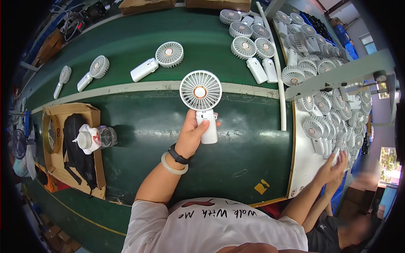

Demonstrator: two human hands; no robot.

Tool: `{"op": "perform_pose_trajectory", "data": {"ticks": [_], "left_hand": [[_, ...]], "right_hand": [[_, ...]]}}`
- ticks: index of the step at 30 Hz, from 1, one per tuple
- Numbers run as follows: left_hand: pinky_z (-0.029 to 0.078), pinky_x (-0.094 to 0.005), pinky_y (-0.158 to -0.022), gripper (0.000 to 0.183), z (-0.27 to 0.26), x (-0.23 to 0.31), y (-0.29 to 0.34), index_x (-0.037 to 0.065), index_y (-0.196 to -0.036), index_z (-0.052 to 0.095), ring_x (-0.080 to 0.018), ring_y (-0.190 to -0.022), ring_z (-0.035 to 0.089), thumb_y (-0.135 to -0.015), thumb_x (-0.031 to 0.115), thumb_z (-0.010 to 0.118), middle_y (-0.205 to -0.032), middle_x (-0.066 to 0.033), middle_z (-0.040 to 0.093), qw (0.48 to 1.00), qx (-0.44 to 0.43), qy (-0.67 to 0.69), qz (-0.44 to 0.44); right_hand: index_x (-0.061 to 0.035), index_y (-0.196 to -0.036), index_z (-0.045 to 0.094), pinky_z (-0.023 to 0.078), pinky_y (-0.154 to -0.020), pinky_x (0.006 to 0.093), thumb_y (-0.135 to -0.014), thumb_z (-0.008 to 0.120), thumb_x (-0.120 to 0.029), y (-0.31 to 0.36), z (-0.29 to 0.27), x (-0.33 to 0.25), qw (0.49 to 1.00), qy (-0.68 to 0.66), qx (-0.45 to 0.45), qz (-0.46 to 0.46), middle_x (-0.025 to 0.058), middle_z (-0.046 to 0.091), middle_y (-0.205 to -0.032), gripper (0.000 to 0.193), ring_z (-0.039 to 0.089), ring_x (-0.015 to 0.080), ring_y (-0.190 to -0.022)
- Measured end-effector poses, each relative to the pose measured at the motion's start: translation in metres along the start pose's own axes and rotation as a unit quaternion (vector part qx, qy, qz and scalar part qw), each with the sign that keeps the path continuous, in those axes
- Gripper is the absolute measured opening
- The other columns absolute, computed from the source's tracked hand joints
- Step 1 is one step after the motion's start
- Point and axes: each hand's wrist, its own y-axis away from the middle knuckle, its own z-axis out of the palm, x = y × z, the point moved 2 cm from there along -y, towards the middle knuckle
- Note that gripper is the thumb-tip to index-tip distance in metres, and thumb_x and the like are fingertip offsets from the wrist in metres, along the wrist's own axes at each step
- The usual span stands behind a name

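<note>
Left hand grips white handheld fan upright.

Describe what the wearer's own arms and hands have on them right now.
Both hands are bare, no gloves. The left hand has a black band at the wrist with a pale, milky bangle just below it. The right hand shows nothing on the wrist. Short white sleeves of a T-shirt with dark lettering end above the elbows.
</note>
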Motion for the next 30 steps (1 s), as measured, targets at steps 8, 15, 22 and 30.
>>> {"op": "perform_pose_trajectory", "data": {"ticks": [8, 15, 22, 30], "left_hand": [[0.049, -0.0363, -0.083, 0.039, -0.019, 0.003, -0.006, 0.005, -0.126, 0.035, -0.0253, -0.098, 0.060, -0.092, 0.015, 0.051, -0.115, -0.0147, 0.054, 0.998, 0.054, 0.023, 0.029], [0.050, -0.0367, -0.083, 0.041, -0.021, 0.005, -0.007, 0.005, -0.127, 0.034, -0.0255, -0.098, 0.060, -0.090, 0.014, 0.052, -0.115, -0.0155, 0.055, 0.998, 0.018, 0.049, 0.028], [0.049, -0.0367, -0.084, 0.044, -0.023, 0.004, -0.009, 0.006, -0.129, 0.033, -0.0241, -0.097, 0.060, -0.090, 0.012, 0.053, -0.114, -0.0147, 0.055, 0.997, 0.028, 0.067, 0.012], [0.049, -0.0354, -0.083, 0.044, -0.025, 0.003, -0.007, 0.006, -0.129, 0.033, -0.0231, -0.097, 0.060, -0.090, 0.014, 0.053, -0.115, -0.0145, 0.055, 0.996, 0.020, 0.084, 0.024]], "right_hand": [[-0.0036, -0.104, 0.057, 0.043, -0.085, 0.0331, -0.075, 0.061, 0.000, 0.026, 0.166, -0.134, 0.913, -0.283, -0.289, -0.059, 0.0122, 0.054, -0.110, 0.030, 0.052, 0.0249, -0.103], [-0.0053, -0.127, 0.044, 0.042, -0.085, 0.0427, -0.081, 0.061, -0.023, 0.005, 0.289, -0.182, 0.925, 0.048, -0.278, -0.252, 0.0168, 0.055, -0.107, 0.052, 0.053, 0.0344, -0.097], [-0.0048, -0.131, 0.038, 0.046, -0.074, 0.0357, -0.089, 0.053, -0.038, 0.019, 0.264, -0.206, 0.819, -0.351, -0.452, 0.044, 0.0130, 0.057, -0.103, 0.056, 0.057, 0.0253, -0.084], [-0.0140, -0.140, 0.020, 0.037, -0.054, 0.0287, -0.095, 0.032, -0.047, 0.085, 0.186, -0.242, 0.102, -0.781, -0.506, 0.350, 0.0116, 0.048, -0.112, 0.058, 0.043, 0.0162, -0.063]]}}
